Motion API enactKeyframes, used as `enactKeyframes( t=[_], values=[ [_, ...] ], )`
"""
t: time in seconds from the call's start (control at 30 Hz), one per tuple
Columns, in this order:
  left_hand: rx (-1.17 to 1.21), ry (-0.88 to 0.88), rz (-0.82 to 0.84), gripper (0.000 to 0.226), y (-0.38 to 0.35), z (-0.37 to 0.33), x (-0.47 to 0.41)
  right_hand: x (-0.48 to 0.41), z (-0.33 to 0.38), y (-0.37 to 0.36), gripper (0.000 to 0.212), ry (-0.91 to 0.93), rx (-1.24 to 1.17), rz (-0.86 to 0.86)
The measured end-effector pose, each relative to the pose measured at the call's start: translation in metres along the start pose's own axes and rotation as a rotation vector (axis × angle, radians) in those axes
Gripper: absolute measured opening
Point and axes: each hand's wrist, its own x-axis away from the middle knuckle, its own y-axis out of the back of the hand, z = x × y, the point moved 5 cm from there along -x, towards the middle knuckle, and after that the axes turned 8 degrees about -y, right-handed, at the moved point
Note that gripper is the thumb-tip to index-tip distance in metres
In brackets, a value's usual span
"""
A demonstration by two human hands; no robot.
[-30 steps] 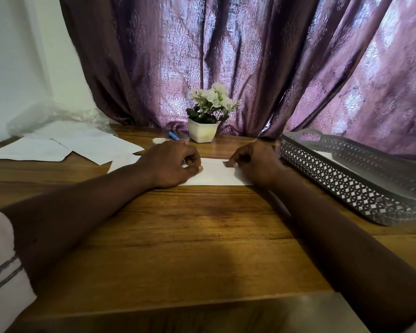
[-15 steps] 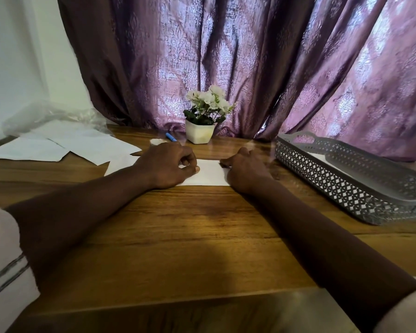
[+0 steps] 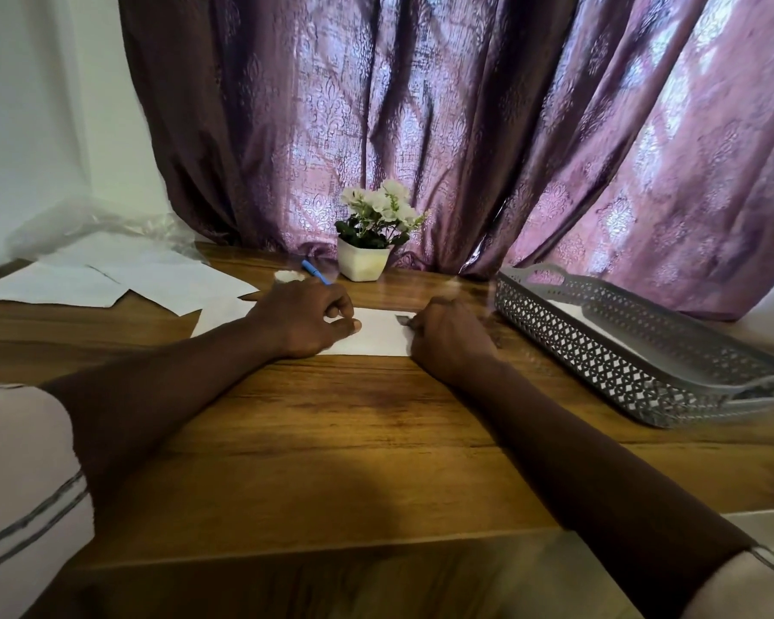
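Seemingly one sheet [image 3: 378, 335] under two hands [image 3: 307, 319] [image 3: 450, 337].

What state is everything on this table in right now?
paper, flat on the table under both hands
left hand, curled, thumb pressing the paper
right hand, curled, pinching the paper's right edge
tray, upright, white sheet inside
flower pot, upright
pen, lying flat
loose sheets, spread flat, overlapping
curtain, drawn closed

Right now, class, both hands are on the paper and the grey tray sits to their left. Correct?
No: the tray sits to their right, as the head view shows. The left hand and right hand are both on the paper.
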Motion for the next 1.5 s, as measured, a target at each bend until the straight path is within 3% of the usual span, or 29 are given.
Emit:
enactKeyframes(
  t=[0.1, 0.27, 0.47, 0.6, 0.73, 0.87, 0.93, 1.07, 1.13, 1.2, 1.27, 1.33, 1.5],
  values=[
    [-0.011, -0.014, -0.031, 0.025, 0.005, -0.005, 0.004, 0.003, -0.002, 0.006, 0.027, -0.026, -0.084, -0.108],
    [-0.116, 0.038, -0.291, 0.016, 0.035, -0.004, 0.009, 0.001, -0.001, 0.012, 0.021, 0.014, -0.21, -0.161],
    [-0.255, 0.19, -0.236, 0.034, 0.043, 0.025, 0.01, -0.009, -0.008, 0.009, 0.025, -0.03, -0.318, -0.167],
    [-0.265, 0.235, -0.169, 0.047, 0.039, 0.028, 0.009, -0.012, 0.001, 0.005, 0.056, 0.062, -0.454, 0.032],
    [-0.262, 0.188, -0.208, 0.051, 0.033, 0.005, 0.003, -0.028, 0.016, -0.017, 0.116, 0.061, -0.332, 0.365],
    [-0.209, 0.058, -0.234, 0.054, 0.023, -0.024, -0.002, -0.05, 0.023, -0.015, 0.127, 0.104, -0.188, 0.522],
    [-0.202, -0.009, -0.247, 0.057, 0.023, -0.032, 0.0, -0.049, 0.028, -0.003, 0.12, 0.149, -0.114, 0.588],
    [-0.246, -0.12, -0.322, 0.056, 0.031, -0.049, 0.004, -0.025, 0.036, 0.015, 0.071, 0.152, -0.19, 0.717],
    [-0.247, -0.159, -0.346, 0.057, 0.034, -0.058, 0.007, -0.012, 0.035, 0.019, 0.069, 0.142, -0.262, 0.688],
    [-0.23, -0.178, -0.347, 0.059, 0.037, -0.066, 0.011, -0.003, 0.027, 0.02, 0.081, 0.111, -0.281, 0.608],
    [-0.22, -0.202, -0.342, 0.062, 0.039, -0.073, 0.017, 0.006, 0.016, 0.023, 0.081, 0.064, -0.243, 0.462],
    [-0.232, -0.234, -0.349, 0.064, 0.039, -0.077, 0.023, 0.017, 0.007, 0.027, 0.06, 0.043, -0.253, 0.329],
    [-0.309, -0.397, -0.346, 0.069, 0.029, -0.098, 0.036, 0.061, -0.045, 0.053, 0.019, -0.11, -0.566, 0.081]
  ],
)
